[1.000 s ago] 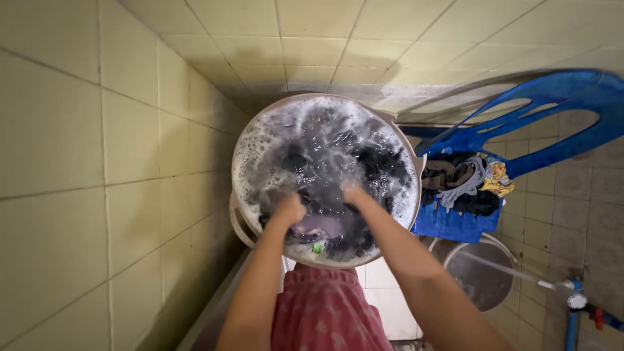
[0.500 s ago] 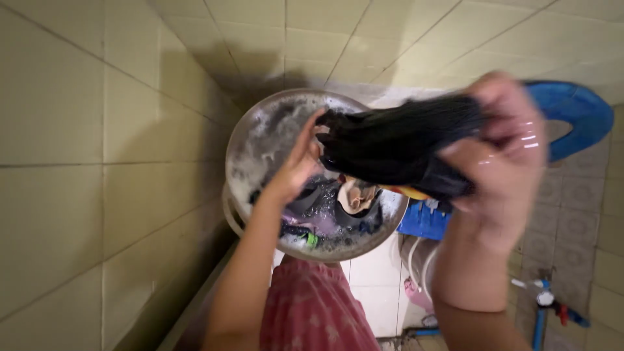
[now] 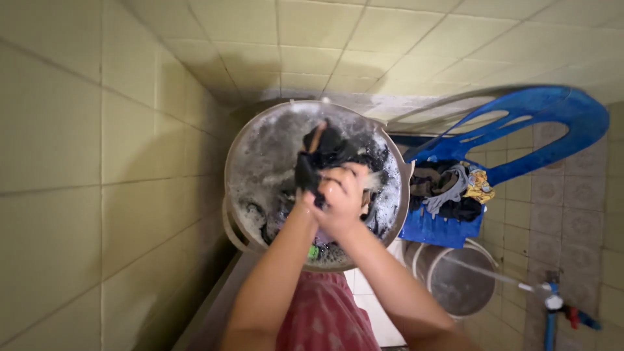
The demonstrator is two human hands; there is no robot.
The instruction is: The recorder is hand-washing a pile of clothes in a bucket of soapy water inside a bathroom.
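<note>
At frame centre, both hands, left hand (image 3: 312,195) and right hand (image 3: 348,195), clench a dark wet garment (image 3: 325,153) over the soapy basin (image 3: 260,162); it looks soft, heavy, slippery, best bunched.

We look down on a floor of pale tiles (image 3: 390,273), patterned further right. A round metal basin (image 3: 237,156) full of grey soapy water and dark laundry sits near the tiled wall corner, seemingly raised on a stand. Just beside it a blue plastic chair (image 3: 520,123) carries a heap of clothes (image 3: 448,188). Below the chair a metal bucket (image 3: 458,286) stands on the floor.
</note>
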